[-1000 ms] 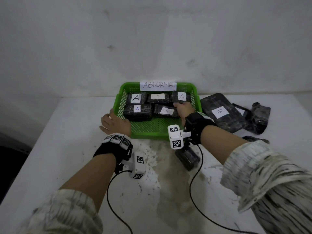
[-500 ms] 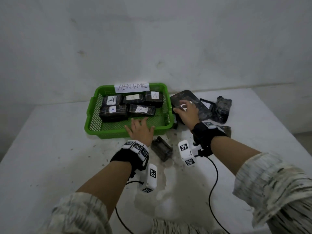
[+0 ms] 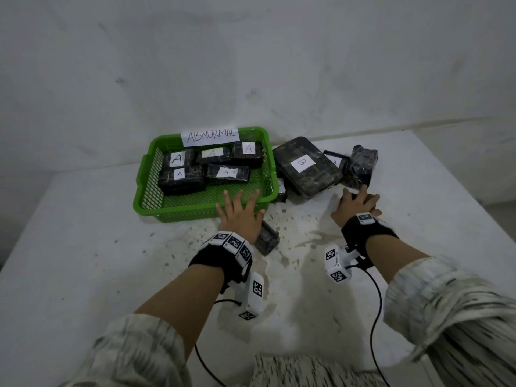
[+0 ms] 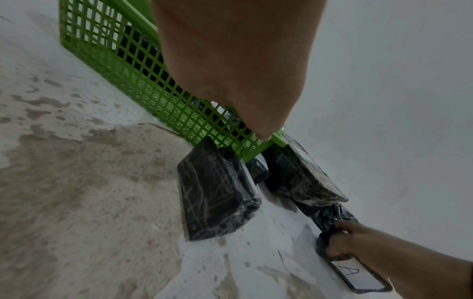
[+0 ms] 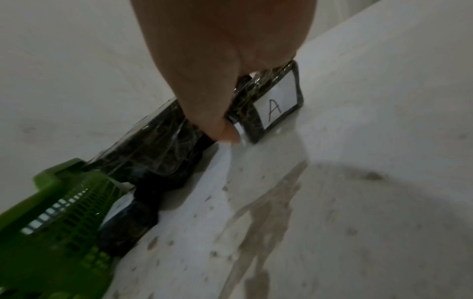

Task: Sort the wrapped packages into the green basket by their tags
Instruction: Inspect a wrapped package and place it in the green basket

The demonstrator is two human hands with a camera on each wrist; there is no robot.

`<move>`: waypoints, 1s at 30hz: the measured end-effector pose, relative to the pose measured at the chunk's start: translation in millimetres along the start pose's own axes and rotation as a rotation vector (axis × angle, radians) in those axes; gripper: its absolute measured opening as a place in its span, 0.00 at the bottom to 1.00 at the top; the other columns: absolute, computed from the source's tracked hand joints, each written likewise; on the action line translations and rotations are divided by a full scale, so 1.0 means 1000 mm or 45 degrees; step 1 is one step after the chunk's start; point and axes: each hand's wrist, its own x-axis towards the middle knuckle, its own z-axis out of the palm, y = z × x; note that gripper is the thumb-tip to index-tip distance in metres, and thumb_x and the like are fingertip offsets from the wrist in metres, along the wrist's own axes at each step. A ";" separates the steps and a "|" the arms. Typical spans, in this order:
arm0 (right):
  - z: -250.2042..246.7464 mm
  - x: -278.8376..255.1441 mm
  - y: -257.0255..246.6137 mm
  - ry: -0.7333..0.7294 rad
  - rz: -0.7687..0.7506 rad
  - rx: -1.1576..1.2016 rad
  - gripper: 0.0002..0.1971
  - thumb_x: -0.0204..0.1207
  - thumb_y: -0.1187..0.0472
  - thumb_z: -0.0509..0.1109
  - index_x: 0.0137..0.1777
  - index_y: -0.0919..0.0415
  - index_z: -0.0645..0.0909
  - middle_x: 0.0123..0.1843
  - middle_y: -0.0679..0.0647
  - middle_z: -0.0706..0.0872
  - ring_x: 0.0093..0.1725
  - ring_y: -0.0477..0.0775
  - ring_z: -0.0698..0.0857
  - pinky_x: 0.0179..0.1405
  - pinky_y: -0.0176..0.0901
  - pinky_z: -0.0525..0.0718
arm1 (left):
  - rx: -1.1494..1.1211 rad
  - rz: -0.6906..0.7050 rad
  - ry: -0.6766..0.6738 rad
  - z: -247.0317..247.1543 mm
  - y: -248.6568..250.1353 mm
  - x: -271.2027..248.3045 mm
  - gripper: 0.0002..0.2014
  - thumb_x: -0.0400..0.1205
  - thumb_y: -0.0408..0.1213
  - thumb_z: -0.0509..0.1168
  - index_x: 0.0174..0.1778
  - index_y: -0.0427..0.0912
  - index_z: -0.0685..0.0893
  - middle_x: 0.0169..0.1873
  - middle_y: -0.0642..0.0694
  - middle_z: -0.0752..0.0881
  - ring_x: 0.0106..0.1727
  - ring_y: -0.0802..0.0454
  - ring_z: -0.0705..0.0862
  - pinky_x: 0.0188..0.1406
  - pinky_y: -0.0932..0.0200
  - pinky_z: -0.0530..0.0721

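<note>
The green basket labelled ABNORMAL holds several dark wrapped packages tagged A. My left hand is spread open at the basket's front right corner, with a fingertip by the rim. A small dark package with no tag showing lies on the table beside that wrist. To the right, my right hand grips one end of a flat package tagged A, which lies on the table; the head view hides it under the hand. A large package tagged B lies just beyond.
Another dark wrapped package and a flat tagged one lie behind the B package near the wall. A further package is wedged against the basket's right side. The table's right edge is close.
My right hand left the basket, passed over the B package and now grips the flat A package nearer me. My left hand moved from the basket's left side to its front right corner.
</note>
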 end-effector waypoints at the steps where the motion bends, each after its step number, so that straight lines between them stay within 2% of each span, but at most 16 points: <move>1: -0.002 0.002 0.005 -0.071 -0.028 -0.070 0.31 0.83 0.53 0.59 0.83 0.48 0.53 0.86 0.61 0.43 0.82 0.74 0.44 0.76 0.70 0.57 | -0.001 -0.004 -0.002 -0.001 0.001 0.000 0.27 0.86 0.55 0.47 0.82 0.59 0.50 0.83 0.44 0.49 0.82 0.36 0.36 0.76 0.34 0.33; 3: -0.005 0.004 0.011 -0.075 -0.067 -0.136 0.33 0.81 0.60 0.59 0.83 0.45 0.51 0.85 0.63 0.47 0.81 0.73 0.48 0.76 0.67 0.60 | -0.006 -0.009 -0.002 -0.002 0.001 0.000 0.27 0.86 0.55 0.48 0.82 0.60 0.51 0.83 0.45 0.50 0.82 0.37 0.36 0.77 0.34 0.34; 5: -0.007 0.004 0.015 0.000 -0.116 -0.191 0.30 0.80 0.62 0.57 0.82 0.47 0.57 0.79 0.67 0.61 0.76 0.71 0.58 0.74 0.61 0.63 | -0.014 -0.015 -0.014 -0.003 0.002 0.000 0.27 0.86 0.55 0.48 0.81 0.60 0.52 0.83 0.45 0.51 0.83 0.37 0.37 0.76 0.34 0.33; 6: -0.008 0.005 0.016 0.030 -0.130 -0.205 0.26 0.81 0.59 0.58 0.79 0.49 0.61 0.74 0.67 0.68 0.73 0.69 0.62 0.71 0.59 0.64 | -0.018 -0.017 -0.017 -0.005 0.002 0.000 0.27 0.86 0.55 0.49 0.81 0.60 0.53 0.83 0.45 0.51 0.83 0.37 0.37 0.76 0.34 0.33; 8: -0.012 0.006 0.015 0.061 -0.093 -0.109 0.24 0.81 0.44 0.58 0.74 0.54 0.67 0.68 0.67 0.75 0.69 0.67 0.67 0.68 0.57 0.64 | -0.040 -0.022 -0.010 -0.009 0.002 0.001 0.26 0.85 0.55 0.50 0.81 0.59 0.56 0.83 0.44 0.53 0.83 0.38 0.37 0.76 0.35 0.33; 9: -0.016 0.006 0.012 0.059 -0.035 0.003 0.27 0.81 0.39 0.56 0.73 0.56 0.68 0.68 0.68 0.76 0.69 0.67 0.67 0.67 0.58 0.63 | -0.063 -0.026 0.001 -0.011 0.003 0.002 0.26 0.85 0.54 0.51 0.80 0.57 0.58 0.82 0.44 0.54 0.83 0.39 0.38 0.76 0.35 0.32; 10: -0.020 0.006 0.009 0.073 0.036 0.145 0.30 0.81 0.37 0.54 0.74 0.58 0.67 0.69 0.69 0.75 0.70 0.68 0.67 0.68 0.58 0.63 | -0.091 -0.033 0.018 -0.013 0.004 0.003 0.25 0.85 0.53 0.52 0.80 0.56 0.61 0.82 0.43 0.55 0.83 0.40 0.39 0.77 0.35 0.32; 13: -0.031 0.007 -0.010 0.142 0.169 0.652 0.30 0.82 0.43 0.53 0.79 0.60 0.61 0.74 0.69 0.72 0.73 0.70 0.68 0.70 0.61 0.65 | -0.181 -0.062 0.059 -0.023 0.007 0.006 0.23 0.85 0.50 0.55 0.77 0.54 0.67 0.81 0.42 0.57 0.84 0.42 0.40 0.77 0.37 0.32; 17: -0.045 0.000 -0.040 0.292 0.090 1.229 0.28 0.81 0.49 0.60 0.78 0.59 0.64 0.73 0.67 0.75 0.71 0.69 0.74 0.70 0.57 0.71 | -0.285 -0.060 0.086 -0.041 0.012 0.011 0.20 0.85 0.49 0.54 0.74 0.54 0.71 0.80 0.38 0.59 0.84 0.42 0.44 0.78 0.39 0.33; 20: -0.058 -0.008 -0.062 0.370 0.119 1.378 0.27 0.79 0.51 0.63 0.78 0.54 0.65 0.74 0.68 0.72 0.73 0.68 0.68 0.73 0.54 0.63 | -0.358 -0.044 0.121 -0.052 0.011 0.016 0.18 0.86 0.50 0.53 0.71 0.52 0.74 0.77 0.37 0.65 0.82 0.41 0.52 0.80 0.41 0.39; 22: -0.062 -0.014 -0.074 0.397 0.004 1.473 0.28 0.80 0.54 0.64 0.79 0.54 0.64 0.76 0.64 0.72 0.76 0.66 0.66 0.76 0.55 0.61 | -0.393 -0.022 0.157 -0.059 0.010 0.017 0.17 0.86 0.49 0.53 0.69 0.51 0.75 0.72 0.38 0.71 0.78 0.41 0.60 0.80 0.44 0.50; 25: -0.064 -0.026 -0.088 0.373 -0.297 1.658 0.28 0.81 0.60 0.64 0.80 0.58 0.61 0.76 0.57 0.73 0.74 0.60 0.72 0.74 0.57 0.71 | -0.451 0.023 0.178 -0.067 0.010 0.018 0.16 0.86 0.47 0.54 0.68 0.51 0.76 0.67 0.42 0.77 0.73 0.42 0.67 0.74 0.48 0.61; 27: -0.067 -0.034 -0.095 0.273 -0.439 1.693 0.28 0.80 0.61 0.65 0.79 0.56 0.62 0.73 0.53 0.74 0.71 0.55 0.74 0.73 0.54 0.73 | -0.568 0.066 0.157 -0.070 0.008 0.019 0.16 0.86 0.46 0.54 0.67 0.50 0.77 0.63 0.44 0.81 0.69 0.42 0.72 0.71 0.47 0.68; 30: -0.067 -0.045 -0.111 0.009 -0.585 1.650 0.27 0.79 0.66 0.67 0.78 0.58 0.67 0.76 0.54 0.72 0.74 0.52 0.71 0.75 0.49 0.71 | -0.895 0.088 0.073 -0.076 0.007 0.014 0.16 0.87 0.45 0.52 0.69 0.46 0.75 0.61 0.42 0.82 0.63 0.35 0.79 0.63 0.48 0.76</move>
